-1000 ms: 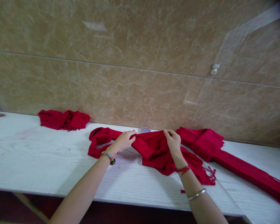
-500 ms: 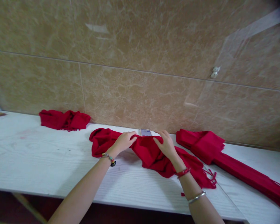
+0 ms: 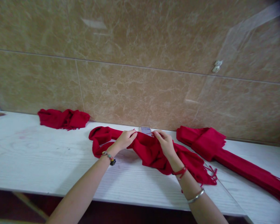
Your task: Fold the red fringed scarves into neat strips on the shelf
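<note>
A red fringed scarf lies crumpled across the table in front of me, its tassels trailing to the right. My left hand pinches the scarf's upper edge, fingers closed on the cloth. My right hand is closed over the same edge a little to the right, with a thin red thread stretching from its fingertips toward the left. Whether that thread is still part of the cloth, I cannot tell. Just behind the scarf, a phone lies between my hands.
The white wooden table runs along a tan marble-look wall. Another bunched red scarf rests at the left against the wall. At the right are folded red scarves with a long stack reaching toward the right edge.
My right hand has closed from spread fingers into a pinch, and a thin red thread now shows at its fingertips. My left hand keeps its hold on the scarf.
</note>
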Available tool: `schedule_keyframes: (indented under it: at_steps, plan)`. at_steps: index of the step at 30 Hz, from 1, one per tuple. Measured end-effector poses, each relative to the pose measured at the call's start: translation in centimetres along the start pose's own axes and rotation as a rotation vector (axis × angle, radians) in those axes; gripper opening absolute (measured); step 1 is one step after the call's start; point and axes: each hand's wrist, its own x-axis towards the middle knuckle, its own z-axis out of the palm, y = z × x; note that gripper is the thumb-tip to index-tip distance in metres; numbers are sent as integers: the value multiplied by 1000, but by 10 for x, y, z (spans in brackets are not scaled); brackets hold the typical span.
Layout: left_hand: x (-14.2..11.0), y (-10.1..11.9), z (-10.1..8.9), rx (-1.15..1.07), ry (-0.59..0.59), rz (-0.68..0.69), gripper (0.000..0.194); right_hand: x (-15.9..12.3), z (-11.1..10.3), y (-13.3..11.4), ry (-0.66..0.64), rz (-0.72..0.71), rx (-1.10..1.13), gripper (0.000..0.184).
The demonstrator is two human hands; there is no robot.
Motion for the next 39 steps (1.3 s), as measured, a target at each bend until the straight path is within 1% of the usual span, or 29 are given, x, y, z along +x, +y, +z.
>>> schedule_keyframes:
  at_steps: [3,5,8,11,15,17,19,21,23,26,28,30,32,34,35,37,39]
  plan:
    - [0,-5,-1,67,-16,-57,27,4,-5,2,63,76,232,20]
    - [-1,-9,0,168,-8,-105,26,5,-7,0,96,105,305,20]
    - [-1,-12,2,252,10,-122,33,6,-6,-4,114,140,407,19]
    - [0,-11,3,189,17,-102,34,4,-4,-8,80,172,507,21]
    - [0,-5,0,74,52,-79,21,3,-4,-11,1,250,680,29]
    - [0,-4,-1,43,39,-70,20,4,-7,-12,28,295,781,32]
    - [-1,-4,-2,35,20,-97,24,6,-10,-12,73,313,819,33]
    - [-1,-6,-1,49,16,-125,27,8,-12,-10,101,288,758,33]
    - [0,-7,1,71,36,-122,26,9,-11,-7,90,242,582,35]
    - [-1,-7,3,78,70,-82,27,5,-6,-1,3,179,152,33]
    - [-1,-6,3,59,89,-57,27,2,-1,0,-68,118,-142,26]
    - [-1,-4,3,28,110,-31,26,-3,3,-1,-128,45,-338,17]
    - [-2,-2,2,5,120,5,24,-6,6,-1,-206,3,-410,15]
    - [-2,0,1,9,107,41,24,-7,6,0,-284,-18,-410,13]
    - [-2,1,1,32,96,48,23,-7,6,0,-299,-25,-406,11]
    - [-4,1,2,123,74,27,23,-6,4,2,-262,-29,-391,10]
    - [-5,1,4,233,52,-23,22,-4,2,2,-207,3,-330,11]
